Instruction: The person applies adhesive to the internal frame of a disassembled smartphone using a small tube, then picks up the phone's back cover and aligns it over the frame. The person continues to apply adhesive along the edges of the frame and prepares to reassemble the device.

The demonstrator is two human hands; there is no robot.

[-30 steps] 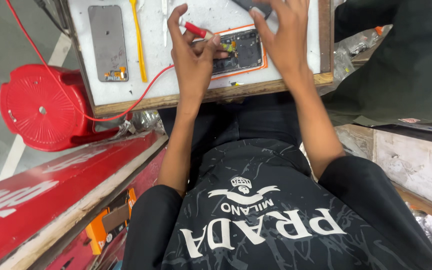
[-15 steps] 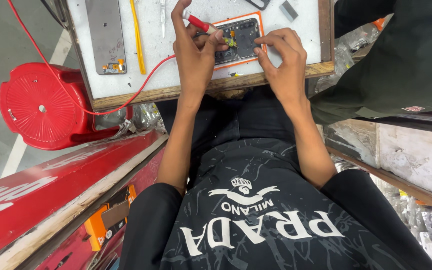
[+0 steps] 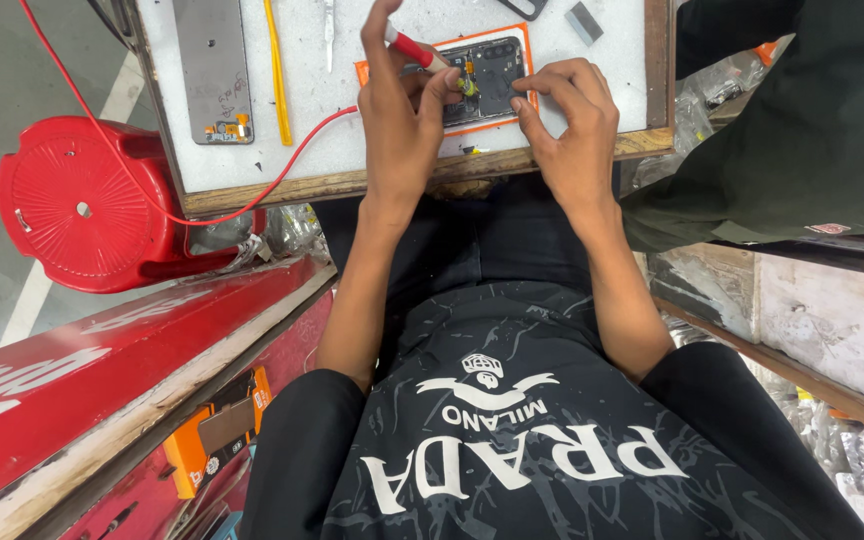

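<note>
An opened phone with an orange rim lies on the white worktop, its circuit board showing. My left hand is shut on a red-handled probe, whose tip touches the board near a yellow part. A red wire runs from under this hand across the worktop to the upper left. My right hand rests on the phone's near right corner, fingertips pressing its edge, nothing gripped.
A grey phone panel, a yellow strip, tweezers and a small grey block lie on the worktop. A red stool stands left. Another person in dark green sits right. An orange box lies below.
My right hand has come back from the far side of the phone to its near right corner. My left hand keeps the probe on the board.
</note>
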